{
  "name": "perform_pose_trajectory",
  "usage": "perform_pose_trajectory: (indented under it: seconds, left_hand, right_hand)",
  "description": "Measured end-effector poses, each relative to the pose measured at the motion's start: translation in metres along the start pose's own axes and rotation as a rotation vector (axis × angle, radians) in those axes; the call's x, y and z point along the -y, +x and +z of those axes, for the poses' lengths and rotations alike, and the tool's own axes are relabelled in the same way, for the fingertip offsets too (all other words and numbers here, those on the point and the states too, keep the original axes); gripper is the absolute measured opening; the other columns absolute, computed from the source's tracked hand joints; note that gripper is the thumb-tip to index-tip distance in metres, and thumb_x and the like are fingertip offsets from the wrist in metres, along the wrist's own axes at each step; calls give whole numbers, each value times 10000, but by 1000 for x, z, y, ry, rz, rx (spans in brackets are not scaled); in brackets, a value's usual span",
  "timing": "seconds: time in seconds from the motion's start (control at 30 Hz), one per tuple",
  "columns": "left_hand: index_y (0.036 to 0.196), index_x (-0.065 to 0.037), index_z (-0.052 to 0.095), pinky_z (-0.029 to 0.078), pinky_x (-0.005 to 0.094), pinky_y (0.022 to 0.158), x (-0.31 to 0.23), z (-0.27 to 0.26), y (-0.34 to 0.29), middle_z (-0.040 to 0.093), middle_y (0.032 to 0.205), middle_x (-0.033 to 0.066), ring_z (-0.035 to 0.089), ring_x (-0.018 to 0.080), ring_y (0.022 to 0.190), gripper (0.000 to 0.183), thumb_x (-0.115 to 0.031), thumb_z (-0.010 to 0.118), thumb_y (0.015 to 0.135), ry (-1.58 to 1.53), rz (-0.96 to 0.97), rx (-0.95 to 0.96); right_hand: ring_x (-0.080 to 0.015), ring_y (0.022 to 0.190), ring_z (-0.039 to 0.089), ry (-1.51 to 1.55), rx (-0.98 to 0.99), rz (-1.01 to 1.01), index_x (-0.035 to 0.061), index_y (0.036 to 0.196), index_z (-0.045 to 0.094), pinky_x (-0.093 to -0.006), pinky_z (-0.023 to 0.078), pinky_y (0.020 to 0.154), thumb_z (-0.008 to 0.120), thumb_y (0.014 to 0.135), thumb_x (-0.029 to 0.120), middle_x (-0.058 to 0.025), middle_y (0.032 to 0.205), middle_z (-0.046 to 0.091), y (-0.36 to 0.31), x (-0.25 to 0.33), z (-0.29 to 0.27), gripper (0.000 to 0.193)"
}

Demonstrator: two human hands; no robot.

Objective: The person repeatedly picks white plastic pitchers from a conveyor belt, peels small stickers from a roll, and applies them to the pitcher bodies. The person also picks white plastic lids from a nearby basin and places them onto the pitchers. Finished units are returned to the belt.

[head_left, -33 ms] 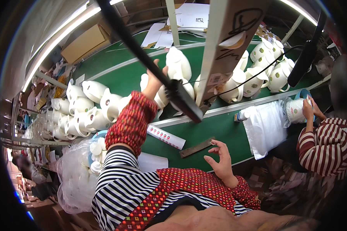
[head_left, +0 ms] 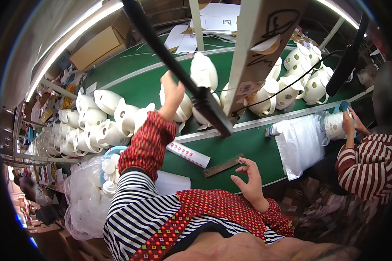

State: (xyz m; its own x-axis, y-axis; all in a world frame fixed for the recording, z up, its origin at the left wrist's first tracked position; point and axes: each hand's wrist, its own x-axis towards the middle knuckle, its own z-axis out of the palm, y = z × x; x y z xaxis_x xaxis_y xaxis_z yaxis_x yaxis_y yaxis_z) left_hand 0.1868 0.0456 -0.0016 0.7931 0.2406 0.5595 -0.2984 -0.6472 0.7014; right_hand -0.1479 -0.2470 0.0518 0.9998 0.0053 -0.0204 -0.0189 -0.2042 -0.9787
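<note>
My left hand reaches over the green conveyor belt at a cream-white jug. Its fingers are bent, with a gap between thumb and fingers, and nothing shows in the gap. Another white jug stands just beyond it to the right. My right hand hovers at the near edge of the green bench, fingers curved and apart, holding nothing visible. Close to its fingertips lies a flat dark bar. A white sheet of red round stickers lies between my two arms.
Many white jugs crowd the belt at left; patterned ones stand right of a cardboard-covered post. A black rod crosses overhead. Clear plastic bags lie at right, beside a co-worker's hands on a jug.
My left hand has drawn slightly back and lower, its fingers more bent over the jug. My right hand has stayed in place.
</note>
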Motion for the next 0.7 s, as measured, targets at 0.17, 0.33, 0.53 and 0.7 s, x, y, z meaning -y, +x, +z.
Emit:
perform_pose_trajectory:
  seconds: [0.17, 0.33, 0.53, 0.7]
  left_hand:
    - [1371, 84, 460, 439, 391, 1064, 85, -36, -119, 524, 1304, 194, 528, 275, 1207, 636, -179, 779, 889, -441, -543, -20]
    - [1074, 37, 662, 512, 317, 763, 54, -22, -107, 735, 944, 92, 660, 151, 837, 254, -206, 642, 1003, -567, -816, 306]
    - [1041, -10, 617, 574, 343, 799, 35, -50, -68, 692, 852, 83, 702, 208, 815, 194, -182, 535, 1078, -811, -630, 214]
    - [1139, -4, 563, 535, 316, 661, -46, -128, -59, 635, 789, 68, 608, 164, 671, 222, -187, 441, 1109, -1196, -544, 349]
  right_hand:
    - [-183, 1015, 640, 26, 62, -32, 41, 1330, 605, -334, 513, 939, 813, 849, 108, -107, 1273, 573, -5, 6, 12, 528]
    - [-195, 1029, 643, -2, 86, -90, 18, 1240, 665, -326, 530, 939, 799, 851, 74, -118, 1285, 582, -8, 27, 21, 415]
    - [-219, 1058, 655, -77, 74, -155, 18, 1154, 710, -332, 529, 939, 802, 856, 84, -134, 1233, 618, -20, 49, 24, 319]
    - [-284, 1055, 674, -95, 122, -251, 25, 1061, 739, -354, 523, 932, 795, 844, 37, -144, 1161, 664, -2, 81, 32, 225]
